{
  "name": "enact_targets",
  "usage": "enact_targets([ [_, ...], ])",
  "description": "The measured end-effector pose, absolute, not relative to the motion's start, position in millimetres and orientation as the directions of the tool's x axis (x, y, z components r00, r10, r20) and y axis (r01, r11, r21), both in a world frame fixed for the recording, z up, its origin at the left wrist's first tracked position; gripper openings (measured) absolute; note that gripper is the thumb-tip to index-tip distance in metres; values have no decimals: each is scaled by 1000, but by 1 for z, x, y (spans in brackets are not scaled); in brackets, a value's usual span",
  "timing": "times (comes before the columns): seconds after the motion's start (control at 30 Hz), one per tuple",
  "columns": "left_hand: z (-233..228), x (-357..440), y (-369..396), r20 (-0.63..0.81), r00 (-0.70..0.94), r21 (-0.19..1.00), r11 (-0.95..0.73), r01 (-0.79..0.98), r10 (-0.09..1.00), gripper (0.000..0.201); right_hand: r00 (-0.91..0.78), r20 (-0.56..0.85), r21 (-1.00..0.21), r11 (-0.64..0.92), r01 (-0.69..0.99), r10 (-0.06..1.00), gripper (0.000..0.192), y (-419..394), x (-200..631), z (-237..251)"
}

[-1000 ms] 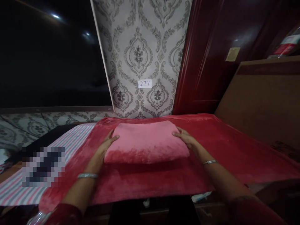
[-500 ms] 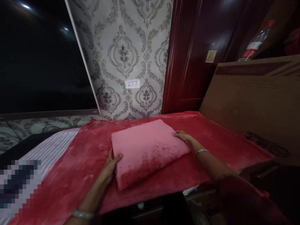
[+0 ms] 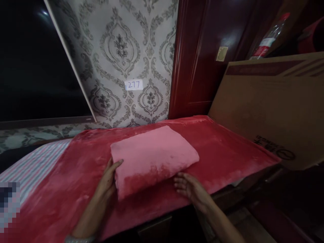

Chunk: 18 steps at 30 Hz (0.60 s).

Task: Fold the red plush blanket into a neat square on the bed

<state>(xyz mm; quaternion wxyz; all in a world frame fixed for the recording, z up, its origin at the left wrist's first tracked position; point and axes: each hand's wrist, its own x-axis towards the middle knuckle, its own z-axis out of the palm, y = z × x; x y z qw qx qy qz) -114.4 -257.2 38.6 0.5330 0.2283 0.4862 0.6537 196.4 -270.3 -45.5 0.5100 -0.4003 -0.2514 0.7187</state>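
A folded pink plush cloth [image 3: 154,148], with a redder patch of pile along its front edge, lies at a slant on a red plush cover [image 3: 217,155]. At its left end my left hand [image 3: 107,179] grips the folded layers, thumb on top and the other fingers partly hidden at the side. My right hand [image 3: 191,189] is just in front of the cloth's near edge, toward its right end. Its fingers are apart and nothing is in them; whether the fingertips touch the cloth I cannot tell.
A dark screen [image 3: 43,67] stands at the left by the patterned wall. To the right is a large cardboard box [image 3: 273,101], with a plastic bottle [image 3: 269,40] near its top edge. Striped fabric [image 3: 43,157] shows at the left. The cover's front edge overhangs dark furniture.
My right hand has let go of the cloth's right end and come down to its near edge. My left hand keeps its grip. The view has shifted slightly right.
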Motion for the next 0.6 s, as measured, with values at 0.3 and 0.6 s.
enact_targets([
  [0.3, 56, -83, -298, -248, -342, 861, 45, -506, 907, 79, -173, -323, -430, -307, -849, 930, 36, -252, 150, -29],
  [0.6, 9, -161, -290, -251, -563, 936, 50, -347, 788, 73, -84, -396, -413, -258, -873, 915, 52, -252, 140, -44],
])
